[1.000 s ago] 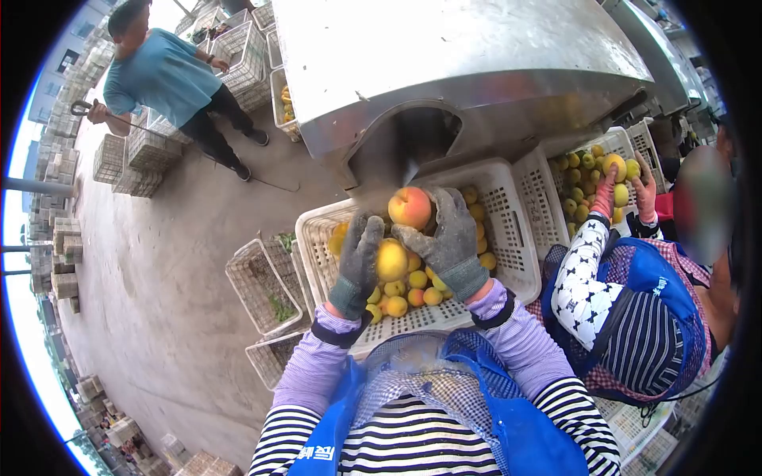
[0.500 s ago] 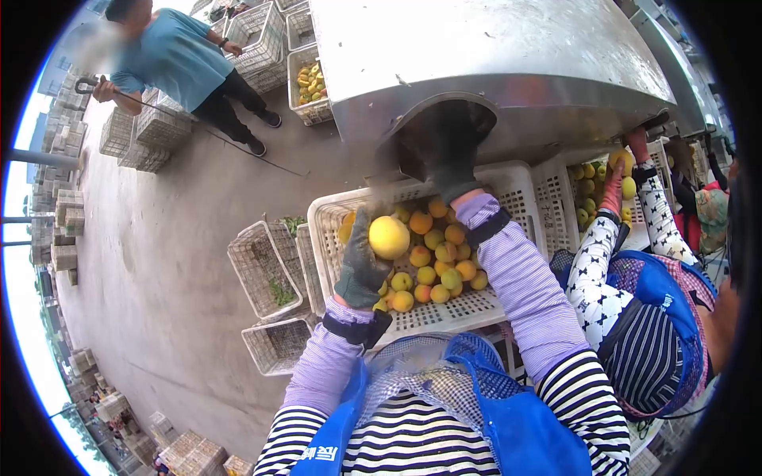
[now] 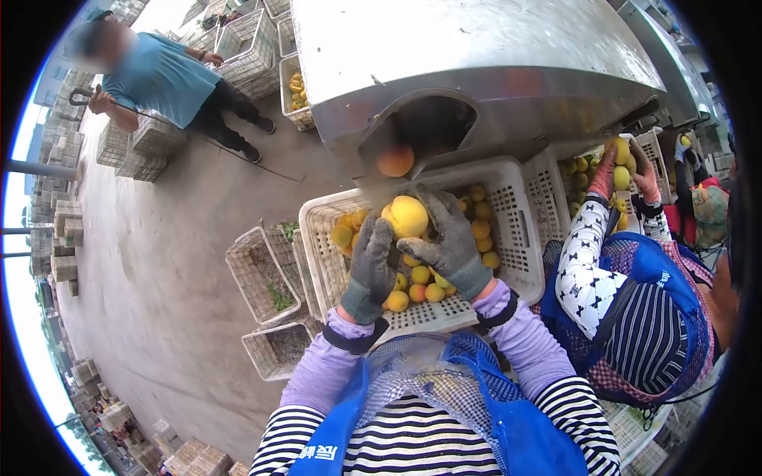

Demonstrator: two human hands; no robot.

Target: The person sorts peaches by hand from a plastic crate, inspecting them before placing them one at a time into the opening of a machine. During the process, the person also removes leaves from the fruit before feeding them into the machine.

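Observation:
My left hand (image 3: 371, 272), in a dark grey glove, is closed with its fingers against the left side of a large yellow peach (image 3: 406, 216). On the other side, my right hand (image 3: 451, 247), gloved alike, curls its fingers and thumb round the peach. Both hands are above a white plastic crate (image 3: 520, 218) that holds several yellow-orange peaches (image 3: 417, 293); the gloves hide part of them. A reddish-orange peach (image 3: 395, 161) shows in the mouth of the metal chute (image 3: 444, 123) just beyond the crate.
To my right a co-worker (image 3: 635, 309) holds yellow fruit (image 3: 621, 176) over another crate. A person in a blue shirt (image 3: 163, 79) stands at far left with a long thin rod. Basket-like crates (image 3: 262, 270) stand on the floor at my left. The metal machine (image 3: 476, 47) rises ahead.
My right hand has come out of the chute and back to the peach beside my left hand. A reddish peach now shows in the chute mouth. The co-worker's hands have come closer together.

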